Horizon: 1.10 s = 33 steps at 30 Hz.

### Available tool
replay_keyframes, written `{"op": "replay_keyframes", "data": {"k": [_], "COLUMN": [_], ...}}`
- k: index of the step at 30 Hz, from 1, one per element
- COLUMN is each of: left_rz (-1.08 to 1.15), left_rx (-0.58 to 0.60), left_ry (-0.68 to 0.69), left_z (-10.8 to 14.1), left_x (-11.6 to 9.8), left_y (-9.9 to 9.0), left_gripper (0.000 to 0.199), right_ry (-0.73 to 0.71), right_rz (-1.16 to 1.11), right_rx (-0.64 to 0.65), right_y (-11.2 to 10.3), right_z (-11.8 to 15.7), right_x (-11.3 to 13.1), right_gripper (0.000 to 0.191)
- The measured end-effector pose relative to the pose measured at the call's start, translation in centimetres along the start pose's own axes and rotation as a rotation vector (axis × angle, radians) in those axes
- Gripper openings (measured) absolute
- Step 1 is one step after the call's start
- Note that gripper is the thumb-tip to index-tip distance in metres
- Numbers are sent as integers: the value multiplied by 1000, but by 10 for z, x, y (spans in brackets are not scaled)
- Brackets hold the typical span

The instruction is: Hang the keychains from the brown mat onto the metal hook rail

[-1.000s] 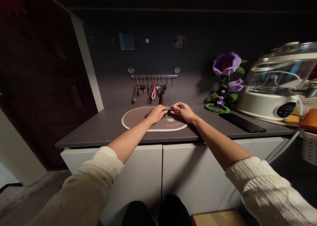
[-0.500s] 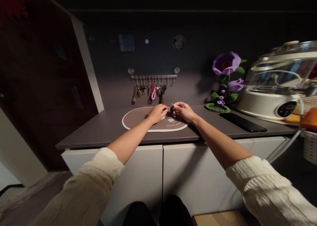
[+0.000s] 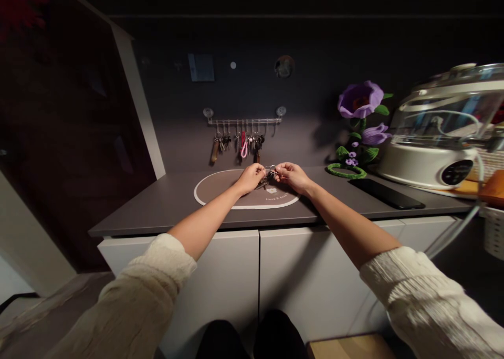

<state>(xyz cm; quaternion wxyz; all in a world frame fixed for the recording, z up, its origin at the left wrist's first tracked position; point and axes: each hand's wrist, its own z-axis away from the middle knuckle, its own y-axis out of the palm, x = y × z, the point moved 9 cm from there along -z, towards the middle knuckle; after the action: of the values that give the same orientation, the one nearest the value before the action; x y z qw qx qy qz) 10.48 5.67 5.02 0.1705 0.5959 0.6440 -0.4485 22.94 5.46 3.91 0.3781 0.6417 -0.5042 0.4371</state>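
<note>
My left hand (image 3: 250, 178) and right hand (image 3: 290, 176) pinch the small metal key ring bunch (image 3: 268, 174) between them at frame centre, equally near.

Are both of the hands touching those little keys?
Touching. In the head view the left hand and the right hand both pinch the small bunch of keys between their fingertips, held just above the oval mat.

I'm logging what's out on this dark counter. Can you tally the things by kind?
Oval mat: 1
Key bunch held between left hand and right hand: 1
Purple flower ornament: 1
Black phone: 1
White domed appliance: 1
Total: 5
</note>
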Motion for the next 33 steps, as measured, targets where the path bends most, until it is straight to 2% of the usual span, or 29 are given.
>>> {"op": "replay_keyframes", "data": {"k": [3, 6, 12, 19, 27, 33], "left_rz": [188, 280, 329, 369, 372, 152], "left_rx": [39, 54, 61, 115, 71, -6], "left_ry": [-84, -144, -148, -153, -199, -99], "left_z": [1, 2, 3, 5, 3, 1], "left_x": [6, 7, 6, 8, 13, 11], "left_y": [6, 8, 8, 13, 11, 1], "left_gripper": [8, 7, 8, 8, 11, 17], "right_ry": [3, -7, -25, -67, -123, -173], "right_rz": [29, 79, 106, 184, 199, 229], "right_rx": [-31, -40, -15, 15, 17, -6], "right_y": [-2, -1, 3, 6, 9, 7], "right_z": [1, 1, 2, 1, 3, -4], "right_x": [0, 1, 5, 7, 15, 20], "right_gripper": [22, 21, 15, 25, 33, 35]}}
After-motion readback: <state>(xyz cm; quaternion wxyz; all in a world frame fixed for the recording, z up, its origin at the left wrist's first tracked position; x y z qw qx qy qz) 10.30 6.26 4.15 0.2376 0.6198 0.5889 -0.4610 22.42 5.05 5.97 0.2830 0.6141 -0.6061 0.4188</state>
